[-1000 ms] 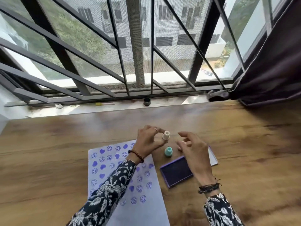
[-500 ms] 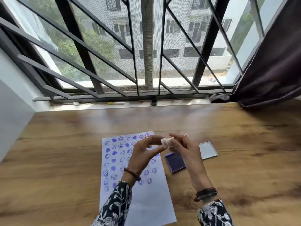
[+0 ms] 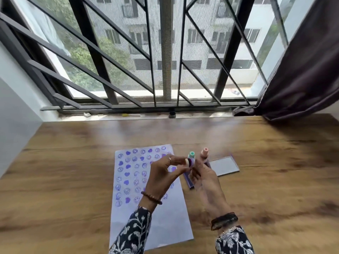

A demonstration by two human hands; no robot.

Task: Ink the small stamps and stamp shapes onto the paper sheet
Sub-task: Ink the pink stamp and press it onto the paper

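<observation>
Above the white paper sheet [image 3: 146, 208] of purple prints on the wooden counter [image 3: 266, 180], left hand [image 3: 163, 173] fingers pinch a small cream stamp [image 3: 189, 162]; right hand [image 3: 205, 176] fingers, blurred, touch it. Likely readying it; next, the purple ink pad [image 3: 189, 180], beyond.

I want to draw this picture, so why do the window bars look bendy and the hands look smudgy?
Head view: the wide-angle lens bows the window bars; the right hand is smeared by motion blur, the left hand slightly; daylight leaves pale glare on the wooden table.
</observation>
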